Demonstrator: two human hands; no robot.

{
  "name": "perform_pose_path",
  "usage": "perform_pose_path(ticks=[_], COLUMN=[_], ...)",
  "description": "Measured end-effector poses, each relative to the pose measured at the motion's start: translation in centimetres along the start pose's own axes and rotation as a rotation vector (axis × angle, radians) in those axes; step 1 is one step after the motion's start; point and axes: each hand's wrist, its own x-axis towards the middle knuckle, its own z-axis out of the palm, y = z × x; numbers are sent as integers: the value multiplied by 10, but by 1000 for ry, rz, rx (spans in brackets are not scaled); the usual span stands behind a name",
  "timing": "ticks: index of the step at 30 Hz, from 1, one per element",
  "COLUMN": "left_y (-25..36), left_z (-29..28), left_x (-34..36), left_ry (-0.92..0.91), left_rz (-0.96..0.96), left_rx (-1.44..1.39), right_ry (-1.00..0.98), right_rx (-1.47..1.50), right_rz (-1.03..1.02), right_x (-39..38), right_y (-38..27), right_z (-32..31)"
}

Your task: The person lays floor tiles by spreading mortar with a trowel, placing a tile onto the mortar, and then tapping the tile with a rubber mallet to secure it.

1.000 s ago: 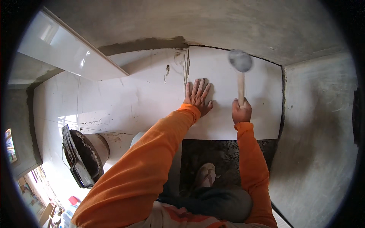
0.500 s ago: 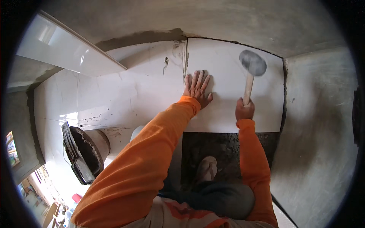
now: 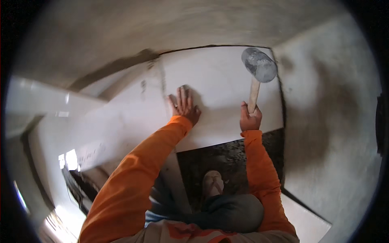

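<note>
Left hand (image 3: 184, 106) flat on white tile (image 3: 219, 81), right hand (image 3: 250, 119) gripping mallet (image 3: 258, 67) near edge.

Left hand (image 3: 184, 106) flat on white tile (image 3: 219, 81); right hand (image 3: 250, 120) grips rubber mallet (image 3: 259, 65).

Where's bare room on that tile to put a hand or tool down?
Free: the white tile beyond the flat left hand, up to its far edge, and the strip between that hand and the right hand. Crowded: the tile's right side, where the mallet hangs, and the near edge by the dark mortar bed.
</note>
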Motion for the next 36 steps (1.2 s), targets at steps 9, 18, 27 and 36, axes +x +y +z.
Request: perform_pose_path(ticks=[9,18,27,36], left_y=[119,115,129,130], left_z=[-10,-23,-22,-10], left_x=[66,87,82,78], left_ry=[76,-61,-67,12], left_rz=[140,66,74,93], left_rx=[-150,-79,-32,-21], right_ry=[-268,-71,-307,-244], right_rx=[-323,91,-97,-217], right_rz=[287,380,442,343], right_x=[14,62,57,52], right_y=[107,71,110,136], right_z=[-23,-26,-19,-28])
